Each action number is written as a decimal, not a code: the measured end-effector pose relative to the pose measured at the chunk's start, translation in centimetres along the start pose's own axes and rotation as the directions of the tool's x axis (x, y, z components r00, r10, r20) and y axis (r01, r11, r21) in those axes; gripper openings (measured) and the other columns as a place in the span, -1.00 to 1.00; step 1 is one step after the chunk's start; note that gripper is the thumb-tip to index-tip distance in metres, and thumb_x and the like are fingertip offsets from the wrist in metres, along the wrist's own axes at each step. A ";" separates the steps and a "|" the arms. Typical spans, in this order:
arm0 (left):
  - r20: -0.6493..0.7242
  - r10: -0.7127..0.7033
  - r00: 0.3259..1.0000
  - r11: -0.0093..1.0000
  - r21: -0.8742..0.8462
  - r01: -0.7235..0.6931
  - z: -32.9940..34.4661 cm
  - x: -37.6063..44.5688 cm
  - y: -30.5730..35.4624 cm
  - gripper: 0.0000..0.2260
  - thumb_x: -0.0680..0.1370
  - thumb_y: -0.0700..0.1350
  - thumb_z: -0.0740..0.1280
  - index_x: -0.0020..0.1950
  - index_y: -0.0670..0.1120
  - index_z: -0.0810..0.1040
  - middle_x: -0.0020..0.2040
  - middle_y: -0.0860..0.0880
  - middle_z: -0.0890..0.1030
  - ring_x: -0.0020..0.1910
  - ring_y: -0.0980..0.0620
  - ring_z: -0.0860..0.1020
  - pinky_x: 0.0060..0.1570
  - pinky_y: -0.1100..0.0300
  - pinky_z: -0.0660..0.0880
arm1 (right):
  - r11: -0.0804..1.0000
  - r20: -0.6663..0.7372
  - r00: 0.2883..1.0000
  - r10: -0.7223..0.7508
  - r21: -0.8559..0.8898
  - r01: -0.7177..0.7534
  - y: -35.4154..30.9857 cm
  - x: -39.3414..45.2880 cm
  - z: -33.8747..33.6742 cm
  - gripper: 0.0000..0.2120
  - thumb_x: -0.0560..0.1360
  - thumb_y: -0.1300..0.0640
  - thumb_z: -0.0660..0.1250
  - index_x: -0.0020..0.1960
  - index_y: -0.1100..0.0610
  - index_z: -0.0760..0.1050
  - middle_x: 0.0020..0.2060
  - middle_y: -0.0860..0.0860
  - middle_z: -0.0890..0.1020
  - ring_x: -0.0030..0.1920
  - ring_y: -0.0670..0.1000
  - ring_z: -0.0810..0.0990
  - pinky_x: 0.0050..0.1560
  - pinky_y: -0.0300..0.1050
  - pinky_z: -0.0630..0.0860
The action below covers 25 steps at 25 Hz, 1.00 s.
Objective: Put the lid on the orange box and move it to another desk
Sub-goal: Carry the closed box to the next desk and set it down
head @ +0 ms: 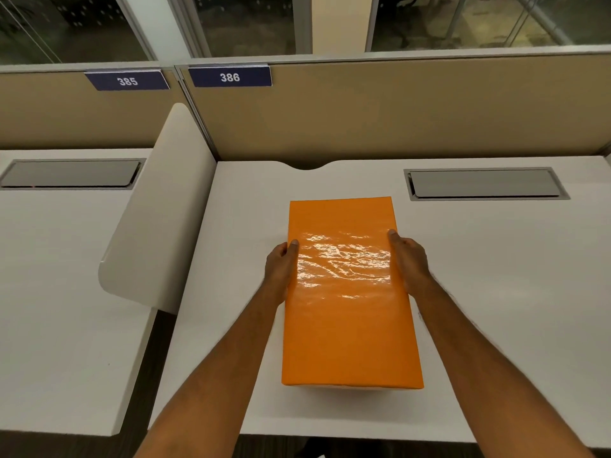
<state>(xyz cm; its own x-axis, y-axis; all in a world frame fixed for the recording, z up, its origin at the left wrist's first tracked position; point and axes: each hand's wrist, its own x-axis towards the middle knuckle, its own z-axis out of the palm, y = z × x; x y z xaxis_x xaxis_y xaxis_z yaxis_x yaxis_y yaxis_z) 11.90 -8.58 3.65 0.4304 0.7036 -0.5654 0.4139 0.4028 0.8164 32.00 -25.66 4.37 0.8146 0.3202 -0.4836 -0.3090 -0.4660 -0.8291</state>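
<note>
The orange box (pixel 347 332) lies lengthwise on the white desk (pixel 496 276) marked 386, its glossy orange lid on top and covering it. My left hand (pixel 279 271) grips the box's left side, thumb on the lid's edge. My right hand (pixel 410 264) grips the right side the same way. The box's near end casts a shadow on the desk, so it may be tilted or slightly raised; I cannot tell whether it rests flat.
A second white desk (pixel 59 292) marked 385 stands to the left, past a white divider panel (pixel 155 226) and a dark gap. Each desk has a grey cable hatch (pixel 484 183). Tan partition walls (pixel 396 110) close off the back.
</note>
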 end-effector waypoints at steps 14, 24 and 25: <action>-0.060 0.057 0.997 0.998 0.041 -0.054 1.1 0.7 -0.7 -0.63 0.70 0.12 0.22 0.33 -0.08 0.61 0.18 -0.13 0.72 0.14 -0.14 0.70 0.26 -0.18 0.62 | 0.986 -0.124 0.984 -0.124 -0.124 0.109 1.6 0.8 1.3 -0.56 0.66 -0.13 0.19 0.31 0.19 0.54 0.20 0.17 0.65 0.18 0.21 0.62 0.24 0.11 0.53; -0.034 0.109 0.993 0.988 0.113 -0.104 0.7 -0.1 -1.2 -0.57 0.69 0.19 0.20 0.40 -0.05 0.55 0.26 -0.11 0.69 0.18 -0.16 0.68 0.27 -0.22 0.61 | 0.986 -0.183 0.970 -0.162 -0.070 0.151 1.8 0.0 1.0 -0.59 0.61 -0.08 0.32 0.34 0.17 0.50 0.26 0.14 0.62 0.24 0.16 0.59 0.17 -0.04 0.52; -0.016 0.110 0.994 0.986 0.127 -0.107 0.5 -0.7 -1.4 -0.56 0.68 0.19 0.21 0.44 -0.04 0.51 0.30 -0.10 0.66 0.22 -0.16 0.66 0.29 -0.21 0.59 | 0.987 -0.149 0.977 -0.153 -0.067 0.145 1.9 -0.2 0.6 -0.59 0.61 -0.07 0.32 0.35 0.15 0.50 0.27 0.13 0.62 0.24 0.16 0.60 0.20 -0.01 0.53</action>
<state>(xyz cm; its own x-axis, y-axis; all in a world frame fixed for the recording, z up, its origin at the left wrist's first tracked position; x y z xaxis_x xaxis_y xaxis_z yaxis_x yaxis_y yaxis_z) 11.46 -9.92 2.81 0.4608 0.7527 -0.4702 0.4640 0.2472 0.8506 30.93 -26.14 2.74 0.9163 0.2613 -0.3035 -0.1542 -0.4693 -0.8695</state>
